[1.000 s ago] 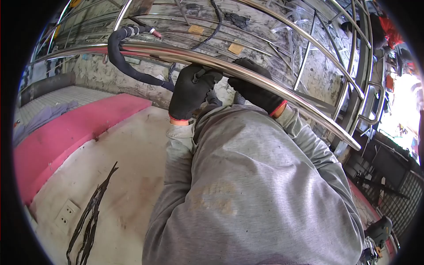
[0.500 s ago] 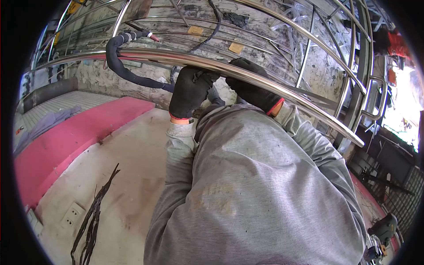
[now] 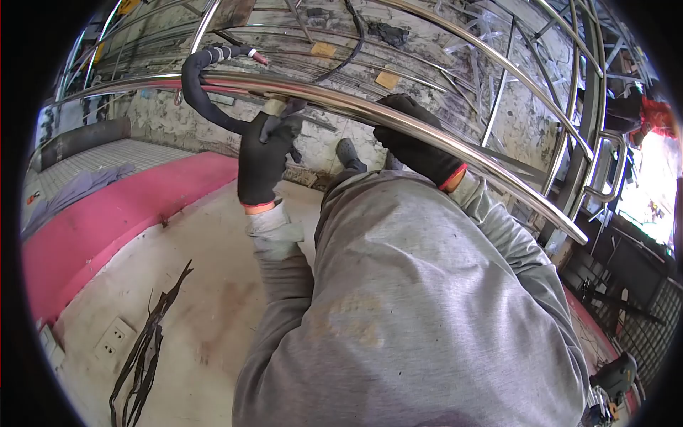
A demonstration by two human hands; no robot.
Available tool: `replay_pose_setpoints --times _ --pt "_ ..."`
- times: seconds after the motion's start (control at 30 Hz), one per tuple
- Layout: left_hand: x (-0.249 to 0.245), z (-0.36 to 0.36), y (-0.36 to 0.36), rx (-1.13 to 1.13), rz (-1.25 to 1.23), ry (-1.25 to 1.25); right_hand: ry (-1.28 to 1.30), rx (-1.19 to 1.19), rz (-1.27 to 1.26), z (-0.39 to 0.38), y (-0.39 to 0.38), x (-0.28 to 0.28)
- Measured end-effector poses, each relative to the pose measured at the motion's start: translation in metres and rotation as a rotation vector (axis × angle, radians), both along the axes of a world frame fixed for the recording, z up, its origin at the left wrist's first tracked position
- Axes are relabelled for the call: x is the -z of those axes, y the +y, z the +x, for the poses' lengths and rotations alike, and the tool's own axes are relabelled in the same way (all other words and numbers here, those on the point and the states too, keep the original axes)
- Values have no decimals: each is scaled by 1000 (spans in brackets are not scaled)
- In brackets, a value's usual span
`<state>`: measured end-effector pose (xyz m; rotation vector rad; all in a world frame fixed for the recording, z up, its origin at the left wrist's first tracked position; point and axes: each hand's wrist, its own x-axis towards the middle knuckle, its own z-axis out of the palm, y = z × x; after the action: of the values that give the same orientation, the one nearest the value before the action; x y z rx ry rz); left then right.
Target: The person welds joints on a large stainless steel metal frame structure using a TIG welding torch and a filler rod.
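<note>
A polished steel tube (image 3: 341, 99) crosses in front of me, slanting down to the right. My right hand (image 3: 420, 142), in a black glove with a red cuff, is wrapped round this tube, fingers over its far side. My left hand (image 3: 267, 153), gloved alike, is closed just below the tube, further left. Its fingers are round a small pale piece (image 3: 273, 106) that reaches up to the tube's underside; I cannot tell its kind. Left of that hand, a thick black cable (image 3: 203, 99) with a copper-coloured tip loops over the tube.
More steel tubes and frames (image 3: 491, 53) lie beyond, over a stained floor. A pink ledge (image 3: 135, 217) runs along the left. Black strips (image 3: 146, 349) lie near a wall socket (image 3: 114, 339) on the pale surface. At the right stands a metal frame with a curved handle (image 3: 612, 167).
My left hand has moved left and down from beside the right hand, and a pale piece now shows at its fingers. The right hand stays on the tube.
</note>
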<state>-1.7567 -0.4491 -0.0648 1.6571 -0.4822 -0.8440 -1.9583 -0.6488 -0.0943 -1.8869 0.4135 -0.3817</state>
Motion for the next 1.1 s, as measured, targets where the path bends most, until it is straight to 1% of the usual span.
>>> replay_pose_setpoints --times 0.03,0.07,0.1,0.13,0.17,0.2,0.27,0.3,0.33,0.37,0.4,0.43,0.5,0.53,0.6,0.67,0.7,0.77,0.83,0.9,0.93,0.97,1.0,1.03,1.1 --pt "0 3 5 -28 -26 0 -49 -1 83 1 -1 10" --pt "-2 6 9 12 30 -15 -73 -1 123 2 -2 15" --pt "1 3 6 12 30 -14 -97 -2 164 4 -2 19" --pt "5 -2 0 7 -84 -3 -53 84 477 6 -2 24" --pt "10 -8 -6 1 -198 8 -28 121 634 7 -1 22" --pt "12 -12 -10 0 -198 9 -6 171 790 9 -1 20" --pt "14 -20 -18 65 -95 32 26 168 696 8 0 16" --pt "13 -23 -22 68 -95 35 37 168 665 7 1 15" --pt "10 -26 -27 91 -54 39 -9 129 433 5 1 16" --pt "7 -27 -30 115 -13 42 -31 107 317 4 1 20" --pt "20 -24 -28 117 4 28 -54 93 200 3 0 25" --pt "26 -21 -26 122 4 29 -39 73 296 2 -3 37" --pt "29 -18 -27 56 24 68 -23 58 391 2 -5 36" --pt "31 -18 -27 59 23 70 27 23 225 -1 -6 34" --pt "25 -18 -30 31 -14 18 81 -11 59 -3 -4 12" --pt "30 -12 -26 17 21 21 83 -9 -310 -7 4 -19" --pt "33 -10 -25 1 58 24 89 -10 -311 -11 8 -37" --pt "32 -9 -24 -9 64 -1 360 -67 -381 -26 15 -76" --pt "27 -13 -24 -13 74 -15 648 -305 -100 -45 9 -123" --pt "21 -18 -29 -90 129 18 397 -478 -85 -66 -11 -134" --pt "24 -20 -33 -93 133 28 286 -581 89 -66 -30 -154" --pt "28 -22 -36 -164 61 46 180 -555 192 -76 -41 -157" --pt "31 -24 -38 -234 -7 62 184 -558 204 -82 -47 -162" --pt "32 -26 -38 -235 6 65 133 -332 238 -87 -50 -170" --pt "37 -32 -46 -366 -46 66 22 115 284 -100 -68 -180"
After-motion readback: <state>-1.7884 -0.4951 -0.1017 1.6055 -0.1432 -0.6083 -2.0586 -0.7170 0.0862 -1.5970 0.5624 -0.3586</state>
